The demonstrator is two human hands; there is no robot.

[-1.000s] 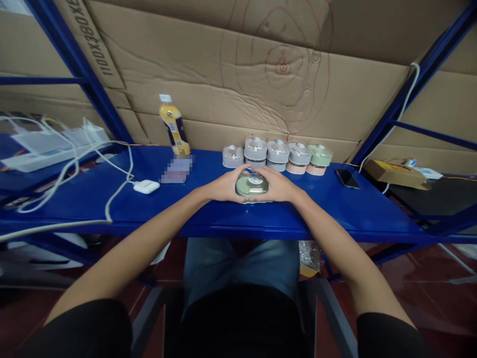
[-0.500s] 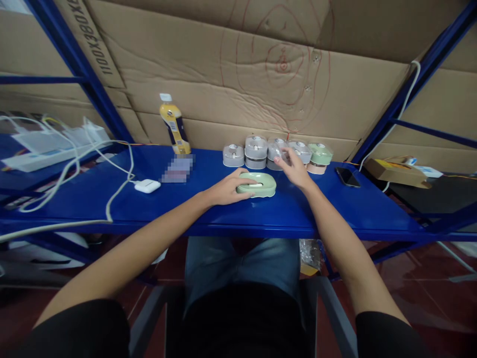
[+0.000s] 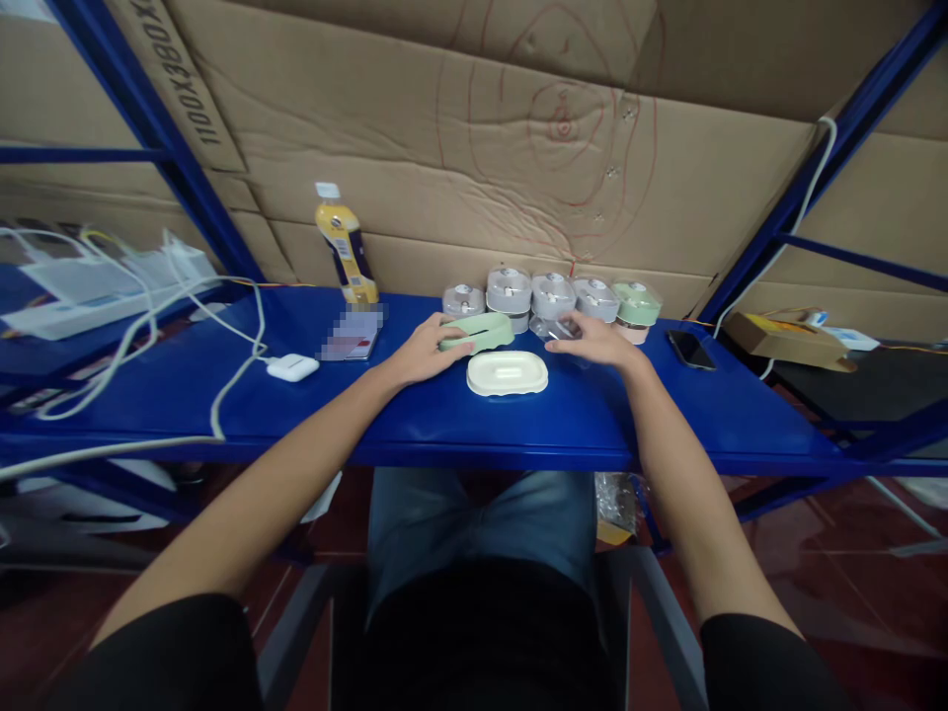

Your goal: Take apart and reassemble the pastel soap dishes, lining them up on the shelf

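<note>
My left hand [image 3: 434,351] grips a light green oval piece with a slot [image 3: 485,332], fingers over its left end. That piece is tilted and held just behind and to the left of a cream oval tray [image 3: 508,373], which lies on the blue table. My right hand [image 3: 596,341] has its thumb and fingers around a clear plastic lid [image 3: 549,329], low in front of the stacked boxes. Part of this lid is hidden by the fingers. Behind both hands stands a row of small lidded boxes [image 3: 510,288], grey ones and a green one [image 3: 637,301].
A yellow bottle [image 3: 345,247], a blurred-out flat item [image 3: 352,336] and a white earphone case [image 3: 292,367] are on the left, near white cables [image 3: 259,326]. A phone [image 3: 691,350] lies on the right. Cardboard [image 3: 370,118] walls the back; blue posts [image 3: 836,148] frame the sides.
My left hand has lifted the green piece off and moved it back and left, uncovering the cream tray. My right hand has lowered the clear lid in front of the stack.
</note>
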